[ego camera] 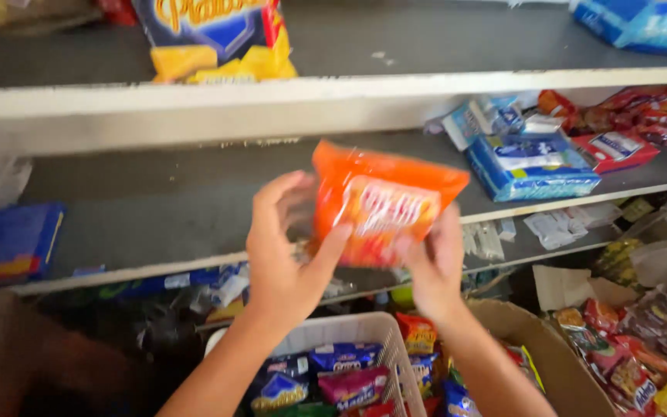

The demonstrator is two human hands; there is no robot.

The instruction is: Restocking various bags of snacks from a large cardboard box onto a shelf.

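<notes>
Orange snack pack (380, 202) is up in the air in front of the middle shelf (156, 208), held between both hands, tilted, slightly motion-blurred.

Left hand (287, 255): fingers partly curled, thumb pressed on the pack's lower left corner, other fingers behind its left edge. Closed on the pack. Right hand (435, 266): under the pack's lower right corner, fingers (407, 251) pinching the bottom edge. Also closed on it.

Handling, my read: soft crinkly film wrapper, light, glossy so probably a bit slippery. Contents likely brittle, so no squeezing the middle. Best grip is along the sealed edges or corners, which is roughly where both hands are now.

Around the pack:
- Right of it, same shelf: blue flat packs (530, 164), behind those a heap of red sachets (619, 123).
- Above it, on the top shelf (194, 96): a blue-and-yellow snack bag (214, 38); far right of that, more blue wrapped packs (646, 23).
- Far left of it: a blue box (9, 243) at the shelf end.
- Below it: a white plastic basket (380, 340) with mixed small snack packs inside, between the two forearms.
- Below and right of it: an open cardboard box (542, 340) with more packets, and strips of hanging sachets (642, 363) past that.

Lower left corner of view is dark, can't tell what's there.
</notes>
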